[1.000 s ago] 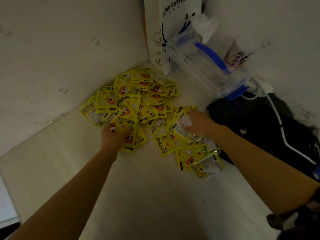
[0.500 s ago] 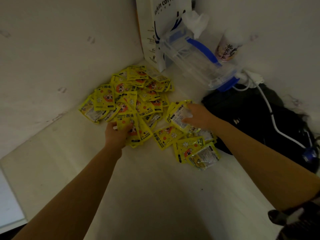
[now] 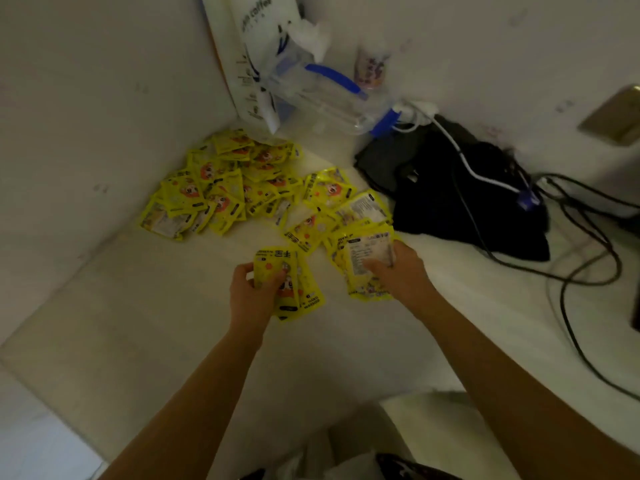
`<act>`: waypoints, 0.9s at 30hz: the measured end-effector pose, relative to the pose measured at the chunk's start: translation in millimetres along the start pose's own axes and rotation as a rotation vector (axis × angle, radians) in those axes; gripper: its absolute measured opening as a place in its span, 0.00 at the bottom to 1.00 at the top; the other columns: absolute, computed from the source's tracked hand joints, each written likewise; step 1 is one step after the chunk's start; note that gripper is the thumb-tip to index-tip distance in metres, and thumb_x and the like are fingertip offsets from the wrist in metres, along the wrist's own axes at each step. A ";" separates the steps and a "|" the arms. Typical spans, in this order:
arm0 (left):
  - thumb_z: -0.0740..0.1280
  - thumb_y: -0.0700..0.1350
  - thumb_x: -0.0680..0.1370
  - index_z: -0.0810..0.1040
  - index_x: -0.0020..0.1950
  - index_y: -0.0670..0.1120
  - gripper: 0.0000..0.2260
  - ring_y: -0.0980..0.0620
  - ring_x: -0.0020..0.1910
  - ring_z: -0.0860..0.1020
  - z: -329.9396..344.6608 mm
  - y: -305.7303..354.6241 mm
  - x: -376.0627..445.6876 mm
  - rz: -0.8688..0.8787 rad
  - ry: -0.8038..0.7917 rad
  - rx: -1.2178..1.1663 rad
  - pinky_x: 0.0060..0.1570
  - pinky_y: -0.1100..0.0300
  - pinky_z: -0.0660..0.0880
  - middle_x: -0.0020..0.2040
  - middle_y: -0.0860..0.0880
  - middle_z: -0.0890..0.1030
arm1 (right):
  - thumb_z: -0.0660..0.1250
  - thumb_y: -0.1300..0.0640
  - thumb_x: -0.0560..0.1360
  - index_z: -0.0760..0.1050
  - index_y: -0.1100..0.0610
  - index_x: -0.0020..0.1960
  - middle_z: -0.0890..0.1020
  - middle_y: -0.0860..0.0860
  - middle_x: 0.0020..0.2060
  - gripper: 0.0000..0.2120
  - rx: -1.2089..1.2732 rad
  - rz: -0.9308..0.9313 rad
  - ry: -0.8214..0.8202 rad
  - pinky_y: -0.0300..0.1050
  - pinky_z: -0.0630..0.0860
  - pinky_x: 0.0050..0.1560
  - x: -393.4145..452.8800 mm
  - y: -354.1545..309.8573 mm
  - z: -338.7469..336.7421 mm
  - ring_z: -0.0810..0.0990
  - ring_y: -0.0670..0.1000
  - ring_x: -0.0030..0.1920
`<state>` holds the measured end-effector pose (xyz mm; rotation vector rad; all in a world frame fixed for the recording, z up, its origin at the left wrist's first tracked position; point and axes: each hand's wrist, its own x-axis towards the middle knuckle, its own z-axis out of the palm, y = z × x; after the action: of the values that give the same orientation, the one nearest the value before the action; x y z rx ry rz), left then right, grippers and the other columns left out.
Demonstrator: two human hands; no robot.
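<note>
A heap of several yellow hand-warmer packets (image 3: 221, 188) lies in the corner of a white table (image 3: 138, 323). My left hand (image 3: 252, 289) grips a small stack of yellow packets (image 3: 294, 289), thumb on top, nearer me than the heap. My right hand (image 3: 398, 275) holds another bunch of packets (image 3: 367, 254) with a white printed back facing up. More loose packets (image 3: 329, 195) lie between the heap and my right hand.
A white coffee paper bag (image 3: 252, 57) and a clear plastic box with blue clips (image 3: 329, 95) stand in the back corner, with a cup (image 3: 370, 69) beside them. A black bag (image 3: 467, 202) with a white cable and black cables (image 3: 585, 258) lies to the right.
Both hands have drawn back from the heap toward me, each bringing a bunch of packets along. The camera view has shifted right and lower.
</note>
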<state>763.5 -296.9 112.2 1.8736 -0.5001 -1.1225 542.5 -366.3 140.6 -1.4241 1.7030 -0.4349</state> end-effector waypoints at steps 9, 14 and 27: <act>0.75 0.46 0.71 0.74 0.54 0.46 0.16 0.51 0.39 0.82 -0.7 -45.3 -78.3 0.096 -0.183 0.136 0.39 0.53 0.80 0.45 0.47 0.81 | 0.71 0.50 0.71 0.76 0.60 0.56 0.82 0.56 0.50 0.18 0.168 0.205 0.206 0.57 0.79 0.53 -130.3 69.6 14.7 0.81 0.57 0.51; 0.75 0.45 0.70 0.75 0.54 0.47 0.16 0.50 0.42 0.82 14.4 -61.2 -118.9 0.125 -0.280 0.212 0.42 0.55 0.78 0.46 0.48 0.81 | 0.71 0.53 0.72 0.77 0.60 0.55 0.83 0.55 0.49 0.16 0.277 0.266 0.284 0.54 0.80 0.52 -189.0 97.7 6.8 0.82 0.54 0.49; 0.70 0.36 0.72 0.74 0.54 0.47 0.14 0.57 0.37 0.78 75.5 -129.7 -254.5 0.165 -0.638 0.439 0.33 0.64 0.72 0.43 0.52 0.80 | 0.71 0.55 0.72 0.75 0.62 0.55 0.83 0.57 0.49 0.15 0.459 0.520 0.486 0.56 0.80 0.52 -349.0 217.8 -28.2 0.83 0.56 0.48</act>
<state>556.9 -85.7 115.7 1.7515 -1.3247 -1.5872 379.8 12.5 132.9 -0.5357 2.0927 -0.8538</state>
